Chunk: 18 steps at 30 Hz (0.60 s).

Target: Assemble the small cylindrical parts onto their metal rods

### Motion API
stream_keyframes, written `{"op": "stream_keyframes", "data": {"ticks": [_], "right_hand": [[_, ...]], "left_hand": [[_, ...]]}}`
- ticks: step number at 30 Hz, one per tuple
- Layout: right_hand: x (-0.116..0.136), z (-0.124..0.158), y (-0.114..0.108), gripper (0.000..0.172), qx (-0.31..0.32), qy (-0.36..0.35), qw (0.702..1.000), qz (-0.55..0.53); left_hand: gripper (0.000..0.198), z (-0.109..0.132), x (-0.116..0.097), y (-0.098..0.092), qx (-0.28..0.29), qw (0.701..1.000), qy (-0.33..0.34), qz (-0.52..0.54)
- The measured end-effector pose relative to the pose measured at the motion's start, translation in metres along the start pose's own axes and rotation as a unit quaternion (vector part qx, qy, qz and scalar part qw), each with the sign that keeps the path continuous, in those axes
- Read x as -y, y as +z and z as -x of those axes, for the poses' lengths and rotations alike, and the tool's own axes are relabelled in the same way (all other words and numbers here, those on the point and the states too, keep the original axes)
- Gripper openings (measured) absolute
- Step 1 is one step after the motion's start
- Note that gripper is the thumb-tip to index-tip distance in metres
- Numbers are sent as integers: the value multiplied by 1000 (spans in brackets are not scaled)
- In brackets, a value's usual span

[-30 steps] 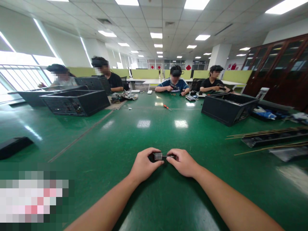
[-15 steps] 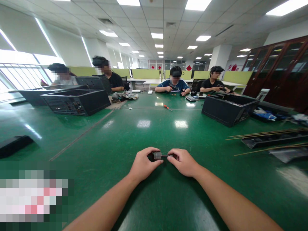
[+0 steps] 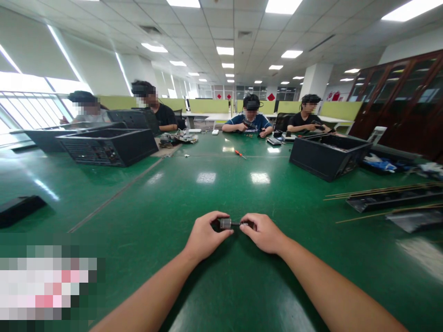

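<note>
Close in front of me, a small grey cylindrical part (image 3: 226, 223) with a thin dark shaft (image 3: 236, 224) lies sideways between my hands, low over the green tabletop (image 3: 221, 193). My left hand (image 3: 204, 236) curls thumb and fingers around the cylinder's end, on the left. From the other side, my right hand (image 3: 266, 234) pinches the far end of the shaft between thumb and fingers. A small metallic bit shows at those right fingertips, mostly covered. The exact kind of part is too small to make out.
Black computer cases stand at left (image 3: 107, 150) and right (image 3: 328, 157). A red-handled screwdriver (image 3: 238, 153) lies ahead. Thin rods (image 3: 380, 191) and metal trays (image 3: 394, 197) lie at right, a dark block (image 3: 20, 210) at left. Several people sit across the table.
</note>
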State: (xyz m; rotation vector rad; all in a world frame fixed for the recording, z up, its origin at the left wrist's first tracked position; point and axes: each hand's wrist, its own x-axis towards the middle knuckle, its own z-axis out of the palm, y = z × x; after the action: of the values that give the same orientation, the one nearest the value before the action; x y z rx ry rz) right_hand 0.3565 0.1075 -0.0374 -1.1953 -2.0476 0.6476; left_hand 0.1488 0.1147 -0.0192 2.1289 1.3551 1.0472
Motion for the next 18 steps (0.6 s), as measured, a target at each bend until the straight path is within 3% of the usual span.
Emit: {"op": "stream_keyframes", "data": {"ticks": [18], "right_hand": [[0, 0, 0, 15, 1, -1, 1000, 10]], "left_hand": [[29, -1, 3, 0, 1, 1000, -1, -12]]}}
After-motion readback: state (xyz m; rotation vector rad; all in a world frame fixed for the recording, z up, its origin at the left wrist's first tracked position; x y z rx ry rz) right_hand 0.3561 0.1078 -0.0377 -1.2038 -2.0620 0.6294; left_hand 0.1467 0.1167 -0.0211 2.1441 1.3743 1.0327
